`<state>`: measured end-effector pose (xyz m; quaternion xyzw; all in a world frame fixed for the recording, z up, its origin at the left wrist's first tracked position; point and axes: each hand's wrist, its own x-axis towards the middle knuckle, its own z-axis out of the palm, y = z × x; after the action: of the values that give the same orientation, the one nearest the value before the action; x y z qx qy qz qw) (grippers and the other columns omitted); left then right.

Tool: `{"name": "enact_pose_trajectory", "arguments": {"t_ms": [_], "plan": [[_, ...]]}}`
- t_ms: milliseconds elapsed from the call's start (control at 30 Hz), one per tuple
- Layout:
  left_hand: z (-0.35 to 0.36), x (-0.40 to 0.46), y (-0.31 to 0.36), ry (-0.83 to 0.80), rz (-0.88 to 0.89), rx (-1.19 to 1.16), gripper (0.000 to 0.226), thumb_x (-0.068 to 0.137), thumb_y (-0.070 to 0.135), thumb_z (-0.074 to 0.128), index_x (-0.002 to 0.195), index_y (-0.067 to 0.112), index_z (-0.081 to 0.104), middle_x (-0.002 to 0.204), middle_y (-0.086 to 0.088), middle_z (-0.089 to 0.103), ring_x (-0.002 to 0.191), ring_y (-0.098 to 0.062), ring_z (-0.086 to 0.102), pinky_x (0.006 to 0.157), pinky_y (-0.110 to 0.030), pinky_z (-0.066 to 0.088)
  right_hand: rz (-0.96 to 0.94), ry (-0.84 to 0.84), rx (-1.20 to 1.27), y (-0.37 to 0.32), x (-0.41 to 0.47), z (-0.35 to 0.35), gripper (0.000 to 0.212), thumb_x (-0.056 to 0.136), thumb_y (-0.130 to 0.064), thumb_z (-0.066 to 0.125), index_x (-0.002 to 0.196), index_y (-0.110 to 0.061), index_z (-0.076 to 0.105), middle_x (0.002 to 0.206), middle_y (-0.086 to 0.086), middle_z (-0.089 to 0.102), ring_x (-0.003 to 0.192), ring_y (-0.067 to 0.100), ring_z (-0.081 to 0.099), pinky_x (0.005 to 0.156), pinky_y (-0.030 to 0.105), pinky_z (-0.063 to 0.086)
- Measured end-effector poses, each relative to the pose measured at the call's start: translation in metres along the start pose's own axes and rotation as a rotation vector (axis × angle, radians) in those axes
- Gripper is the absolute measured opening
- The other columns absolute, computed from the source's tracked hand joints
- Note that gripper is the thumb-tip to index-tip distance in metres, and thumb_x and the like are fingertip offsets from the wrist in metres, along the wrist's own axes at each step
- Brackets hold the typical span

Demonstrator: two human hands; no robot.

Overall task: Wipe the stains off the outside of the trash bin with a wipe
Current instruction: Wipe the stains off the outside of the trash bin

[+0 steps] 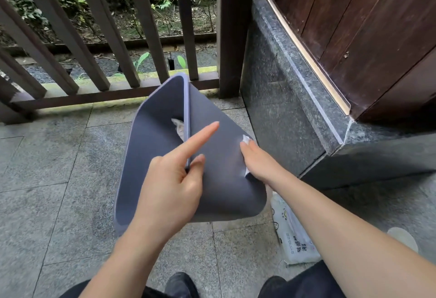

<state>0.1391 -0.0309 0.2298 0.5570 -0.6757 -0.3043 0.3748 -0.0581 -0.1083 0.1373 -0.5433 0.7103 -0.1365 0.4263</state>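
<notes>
trash bin: grey-blue plastic, rectangular, tipped over to the left on the tiled floor, mouth facing left, one broad outer wall turned up; just in front of the wooden railing, beside the dark stone ledge. crumpled pale paper visible inside.
left hand: gripping the upper rim of the bin, thumb on the outer wall, remaining fingers hidden inside the rim, index finger stretched straight out over the wall.
right hand: laid flat on the upturned outer wall near its far edge, fingers together, pressing a white wipe against the plastic; wipe showing at the fingertips and under the heel of the hand.
wipe packet: white, printed, lying on the floor near the bin's base, partly under the right forearm.
dark shoes: at bottom edge.
</notes>
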Motion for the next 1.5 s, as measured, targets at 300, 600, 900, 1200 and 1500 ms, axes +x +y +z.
{"name": "enact_pose_trajectory", "arguments": {"t_ms": [300, 600, 900, 1200, 1500], "plan": [[0.005, 0.004, 0.006, -0.028, 0.105, 0.059, 0.067, 0.092, 0.016, 0.049, 0.139, 0.063, 0.046, 0.045, 0.004, 0.034, 0.038, -0.012, 0.026, 0.040, -0.024, 0.024, -0.471, 0.207, 0.363, -0.056, -0.007, 0.010, 0.059, 0.103, -0.044, 0.029, 0.157, -0.024, 0.018, 0.162, -0.016, 0.019, 0.149, -0.001, 0.011, 0.124, 0.033, 0.009], [0.006, -0.002, 0.017, -0.171, 0.218, 0.216, 0.071, 0.088, 0.006, 0.053, 0.148, 0.044, 0.045, 0.043, 0.004, 0.017, 0.042, -0.030, 0.034, 0.041, -0.041, 0.036, -0.545, 0.362, 0.272, -0.064, 0.004, -0.019, 0.035, 0.107, -0.023, 0.037, 0.136, -0.016, 0.055, 0.134, -0.004, 0.059, 0.128, 0.010, 0.050, 0.102, 0.024, 0.036], [0.019, -0.014, 0.019, -0.425, 0.356, 0.519, 0.092, 0.078, 0.003, 0.057, 0.155, 0.038, 0.020, 0.046, -0.004, 0.045, 0.040, -0.035, 0.040, 0.039, -0.042, 0.041, -0.162, 0.252, 0.494, -0.020, 0.020, -0.061, 0.051, 0.097, -0.059, 0.035, 0.077, -0.035, 0.076, 0.075, -0.020, 0.074, 0.068, -0.007, 0.067, 0.069, 0.026, 0.046], [0.031, -0.011, 0.008, -0.393, 0.127, 0.317, 0.078, 0.095, 0.021, 0.050, 0.158, 0.043, 0.009, 0.043, 0.008, 0.029, 0.040, -0.017, 0.038, 0.043, -0.029, 0.026, -0.024, 0.143, 0.666, -0.026, 0.016, -0.067, 0.034, 0.059, -0.049, 0.063, 0.078, -0.020, 0.062, 0.086, 0.006, 0.061, 0.082, 0.027, 0.060, 0.081, 0.045, 0.048], [0.050, 0.004, -0.004, -0.294, -0.112, 0.092, 0.105, 0.083, -0.002, 0.049, 0.152, 0.056, -0.006, 0.078, -0.007, 0.071, 0.065, -0.029, 0.065, 0.066, -0.057, 0.054, -0.222, 0.318, 0.445, -0.058, -0.021, -0.027, 0.024, 0.079, -0.032, 0.051, 0.062, -0.020, 0.040, 0.052, -0.012, 0.049, 0.054, 0.006, 0.045, 0.055, 0.032, 0.034]]}}
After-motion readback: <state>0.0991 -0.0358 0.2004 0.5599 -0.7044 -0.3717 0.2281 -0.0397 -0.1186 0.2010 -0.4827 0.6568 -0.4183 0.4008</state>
